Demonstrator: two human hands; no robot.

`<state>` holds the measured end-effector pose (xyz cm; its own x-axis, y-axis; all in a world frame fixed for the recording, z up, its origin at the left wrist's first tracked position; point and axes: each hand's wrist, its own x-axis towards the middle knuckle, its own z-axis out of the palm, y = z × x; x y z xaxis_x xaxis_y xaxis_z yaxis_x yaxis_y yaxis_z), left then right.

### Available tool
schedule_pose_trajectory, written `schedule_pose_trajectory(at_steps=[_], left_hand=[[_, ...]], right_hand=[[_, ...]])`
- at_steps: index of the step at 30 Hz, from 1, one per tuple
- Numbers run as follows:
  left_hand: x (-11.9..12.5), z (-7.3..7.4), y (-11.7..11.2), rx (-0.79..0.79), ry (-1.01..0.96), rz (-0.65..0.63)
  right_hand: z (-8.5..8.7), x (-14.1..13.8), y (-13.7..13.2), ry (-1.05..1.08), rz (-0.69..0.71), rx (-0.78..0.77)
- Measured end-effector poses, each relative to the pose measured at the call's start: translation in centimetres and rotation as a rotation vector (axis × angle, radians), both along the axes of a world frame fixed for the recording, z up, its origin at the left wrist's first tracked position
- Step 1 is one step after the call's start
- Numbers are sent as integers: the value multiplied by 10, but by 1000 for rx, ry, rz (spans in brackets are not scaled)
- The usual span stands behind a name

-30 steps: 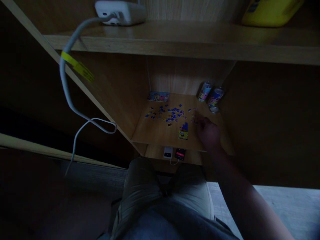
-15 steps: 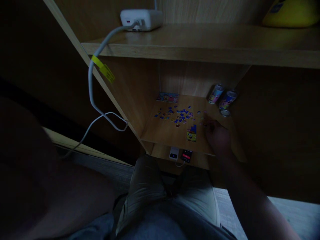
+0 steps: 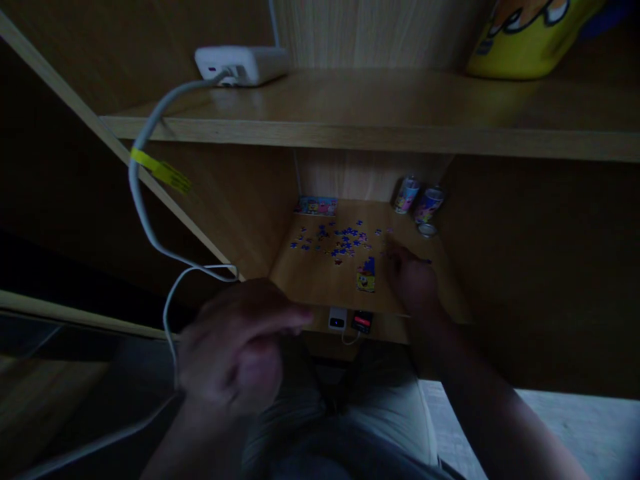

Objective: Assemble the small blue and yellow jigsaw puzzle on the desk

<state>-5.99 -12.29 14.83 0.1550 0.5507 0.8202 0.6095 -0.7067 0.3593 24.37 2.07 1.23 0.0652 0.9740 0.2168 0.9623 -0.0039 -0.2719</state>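
Observation:
My right hand (image 3: pixel 413 277) rests low over the lower shelf with its fingers bent together among small jigsaw pieces; what they grip, if anything, is hidden. Just left of it lies a joined part of the puzzle (image 3: pixel 366 275), blue above and yellow with a cartoon face below. Loose jigsaw pieces (image 3: pixel 346 241), mostly blue side up, are scattered farther left. In the near left foreground my left hand (image 3: pixel 240 343) hangs in the air, slightly blurred, index finger stretched to the right and the others loosely curled. Nothing shows in it.
A flat picture card (image 3: pixel 316 206) lies at the back left. Two printed cans (image 3: pixel 407 195) and a round lid (image 3: pixel 427 230) stand at the back right. A white charger (image 3: pixel 243 65) with a looping cable (image 3: pixel 143 207) sits above. A phone (image 3: pixel 362 322) lies below.
My left hand has come in from the dark left edge toward the shelf. My right hand stays by the pieces. The whole view has shifted, moving the shelf leftward and slightly down.

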Motion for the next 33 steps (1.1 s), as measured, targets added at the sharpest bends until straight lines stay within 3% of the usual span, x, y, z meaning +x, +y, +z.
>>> schedule_pose_trajectory(at_steps=[2,4,8,12,17,22,30,33], left_hand=[[14,-17,20,-31,63,-95],[29,-36,38,-260,203,-147],[42,-67,61,-655,375,-32],[35,-86,78,-822,452,129],[18,-104,109,-899,482,473],[0,-114,141,-966,509,732],[-3,-117,143,-818,535,740],[-3,-118,140,-823,536,699]], right_hand=[[1,-2,-1,-1,7,-14],[2,-3,-2,3,10,-29],[3,-4,-3,1,-1,-52],[-2,-3,0,9,6,-56],[-4,-3,2,-2,4,-64],[1,-4,0,-6,8,-81],[3,-8,-2,-70,-165,-118],[4,-8,-2,-70,-152,-138]])
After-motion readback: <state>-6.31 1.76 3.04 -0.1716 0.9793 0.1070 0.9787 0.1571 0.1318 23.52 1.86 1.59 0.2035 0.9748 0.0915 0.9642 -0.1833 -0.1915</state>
